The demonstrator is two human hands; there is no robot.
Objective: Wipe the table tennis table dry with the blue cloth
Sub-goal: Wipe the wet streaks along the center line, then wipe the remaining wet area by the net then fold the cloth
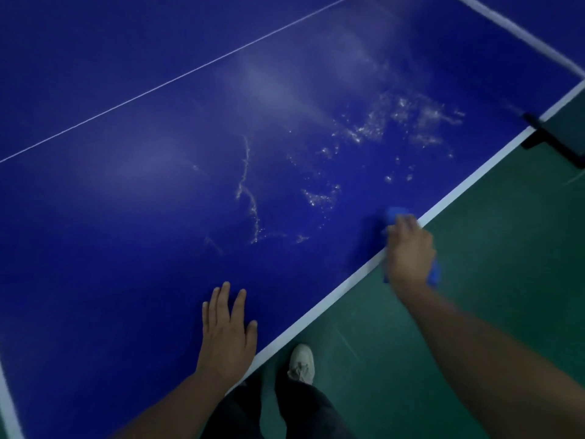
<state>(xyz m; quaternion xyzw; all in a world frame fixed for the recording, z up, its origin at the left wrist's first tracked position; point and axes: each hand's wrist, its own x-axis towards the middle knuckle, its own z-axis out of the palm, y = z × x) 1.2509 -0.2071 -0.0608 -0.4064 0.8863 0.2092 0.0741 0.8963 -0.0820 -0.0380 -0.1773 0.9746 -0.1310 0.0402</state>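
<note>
The deep blue flat table tennis table (126, 232) has a wide white edge stripe (348, 279) and a thin white line (158, 87). Pale shiny wet spots (364, 131) speckle it. The bright blue soft cloth (394, 214) is lighter. The smooth green floor (490, 264) is plain, and the lace-up shoe (302, 362) is white.

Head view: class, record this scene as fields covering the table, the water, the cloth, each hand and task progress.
table: blue table tennis table with a white edge line
water: droplets and streaks on the surface, not yet wiped
cloth: blue cloth at the table's near edge
right hand: holds the blue cloth, motion-blurred
left hand: flat on the table, fingers straight
progress: wiping unfinished
</note>
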